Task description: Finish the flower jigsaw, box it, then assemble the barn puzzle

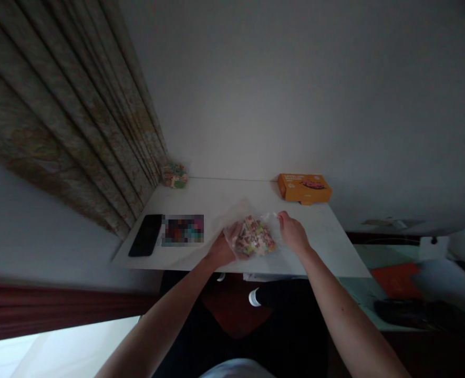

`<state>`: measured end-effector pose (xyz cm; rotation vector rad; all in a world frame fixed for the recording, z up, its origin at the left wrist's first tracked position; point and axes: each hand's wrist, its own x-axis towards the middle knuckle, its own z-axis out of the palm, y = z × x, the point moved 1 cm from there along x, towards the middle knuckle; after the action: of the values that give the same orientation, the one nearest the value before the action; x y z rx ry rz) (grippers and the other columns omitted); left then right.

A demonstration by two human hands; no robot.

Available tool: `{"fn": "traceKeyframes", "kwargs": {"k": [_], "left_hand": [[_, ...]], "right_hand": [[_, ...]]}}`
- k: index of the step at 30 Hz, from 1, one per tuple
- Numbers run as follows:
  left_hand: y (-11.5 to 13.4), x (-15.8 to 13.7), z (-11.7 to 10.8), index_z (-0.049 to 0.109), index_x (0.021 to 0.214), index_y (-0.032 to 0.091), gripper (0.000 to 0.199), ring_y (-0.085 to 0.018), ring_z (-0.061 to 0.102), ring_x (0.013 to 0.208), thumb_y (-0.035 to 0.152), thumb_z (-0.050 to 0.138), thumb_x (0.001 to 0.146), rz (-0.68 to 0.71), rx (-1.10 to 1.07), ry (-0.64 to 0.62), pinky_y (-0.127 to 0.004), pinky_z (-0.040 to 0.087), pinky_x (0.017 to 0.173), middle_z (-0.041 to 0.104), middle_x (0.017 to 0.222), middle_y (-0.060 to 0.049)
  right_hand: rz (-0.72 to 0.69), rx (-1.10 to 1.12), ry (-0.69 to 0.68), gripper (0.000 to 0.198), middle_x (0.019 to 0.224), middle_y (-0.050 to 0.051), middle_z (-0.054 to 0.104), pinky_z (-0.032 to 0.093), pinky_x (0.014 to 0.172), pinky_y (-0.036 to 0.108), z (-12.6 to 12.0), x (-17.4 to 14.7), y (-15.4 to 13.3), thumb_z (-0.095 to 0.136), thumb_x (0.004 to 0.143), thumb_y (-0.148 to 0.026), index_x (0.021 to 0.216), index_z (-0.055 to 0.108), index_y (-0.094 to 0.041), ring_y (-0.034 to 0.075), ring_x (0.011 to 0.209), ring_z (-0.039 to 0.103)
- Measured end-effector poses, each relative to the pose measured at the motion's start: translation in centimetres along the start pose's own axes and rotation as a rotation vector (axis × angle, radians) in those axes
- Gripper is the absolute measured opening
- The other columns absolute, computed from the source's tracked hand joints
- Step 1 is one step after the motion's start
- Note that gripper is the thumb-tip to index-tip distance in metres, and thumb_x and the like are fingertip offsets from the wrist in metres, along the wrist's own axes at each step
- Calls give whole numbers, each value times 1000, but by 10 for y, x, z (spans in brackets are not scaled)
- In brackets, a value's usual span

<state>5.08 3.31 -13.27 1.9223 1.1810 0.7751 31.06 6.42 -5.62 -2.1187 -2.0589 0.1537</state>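
Clear bag of small pieces (pixel 256 239) is held by the near edge of the white table (pixel 232 191), whose surface stretches behind it toward the orange box (pixel 309 190) near the back right corner and the black phone (pixel 145 235) along the left edge. The half-curled left hand (pixel 221 249) cups its left side; the right hand (pixel 293 233) pinches its right edge.
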Motion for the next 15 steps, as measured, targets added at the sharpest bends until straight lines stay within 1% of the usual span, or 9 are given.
{"fn": "traceKeyframes", "kwargs": {"k": [3,6,8,10,13,15], "left_hand": [[2,1,-1,50,145,23,95,-45,25,156,42,91,62,-38,-40,-17,-49,9,130,37,166,-16],[6,2,-4,52,143,25,97,-46,24,156,40,93,57,-60,-84,-14,-49,9,131,36,167,-13],[8,2,-5,50,146,27,102,-45,24,156,39,94,55,-51,-88,-13,-49,11,131,34,169,-11],[10,2,-6,46,151,28,106,-43,25,156,38,94,56,-23,-82,-20,-48,13,131,33,169,-10],[12,1,-7,46,152,32,106,-42,27,156,37,94,57,-23,-114,-1,-48,16,131,37,167,-8],[12,0,-7,48,151,34,105,-41,26,157,37,94,56,-37,-131,19,-48,16,131,39,167,-6]], "right_hand": [[-16,-6,14,32,90,11,76,39,66,29,-8,2,-4,30,110,-28,119,60,-19,24,78,71],[-23,-30,19,32,90,11,76,38,65,29,-15,6,-7,31,110,-28,118,60,-20,24,78,71],[-35,-42,25,32,91,11,77,38,64,28,-18,8,-8,31,110,-28,118,60,-20,24,79,71],[-30,-54,10,32,90,12,77,38,64,29,-19,10,-9,31,110,-29,118,61,-19,25,79,71],[-7,-46,26,33,91,13,76,38,65,30,-21,11,-8,31,110,-28,119,61,-18,26,79,72],[-7,-34,46,33,93,13,76,39,66,30,-24,12,-7,31,110,-28,121,61,-18,26,80,72]]}}
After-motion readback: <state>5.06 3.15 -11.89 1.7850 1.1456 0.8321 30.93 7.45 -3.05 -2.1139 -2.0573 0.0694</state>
